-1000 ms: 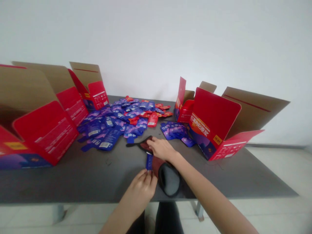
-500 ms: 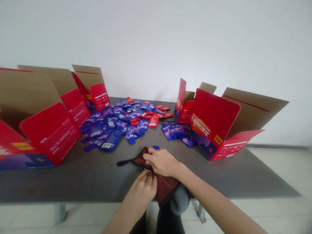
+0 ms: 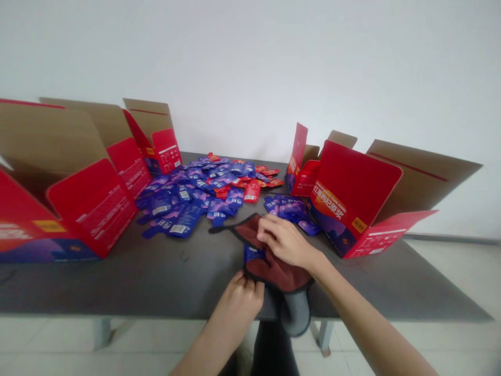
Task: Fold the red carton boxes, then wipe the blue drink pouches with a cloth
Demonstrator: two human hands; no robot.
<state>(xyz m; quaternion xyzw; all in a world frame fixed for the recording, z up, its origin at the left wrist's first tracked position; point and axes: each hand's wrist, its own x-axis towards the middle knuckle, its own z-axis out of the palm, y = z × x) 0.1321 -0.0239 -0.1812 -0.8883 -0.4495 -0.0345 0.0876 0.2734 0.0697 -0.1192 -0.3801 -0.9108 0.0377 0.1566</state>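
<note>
My right hand (image 3: 284, 241) is closed on a brown cloth (image 3: 284, 272) with black edging and a grey underside, which hangs over the table's front edge. Partly under the cloth lies a blue pouch (image 3: 253, 254). My left hand (image 3: 243, 296) has its fingers curled at the pouch's lower end, beside the cloth's edge; the fingertips are hidden. Beyond the hands spreads a pile of blue pouches (image 3: 183, 194) mixed with red pouches (image 3: 251, 191). A smaller group of blue pouches (image 3: 288, 208) lies to the right.
Open red cartons stand on both sides of the grey table (image 3: 156, 282): a large one (image 3: 92, 203) at the left with others behind it, another (image 3: 348, 203) at the right, and a smaller one (image 3: 305, 177) behind that. A white wall (image 3: 250, 68) rises behind.
My right hand has moved away from me and to the right, drawing the cloth with it. More of the blue pouch shows under the cloth. My left hand has shifted slightly right.
</note>
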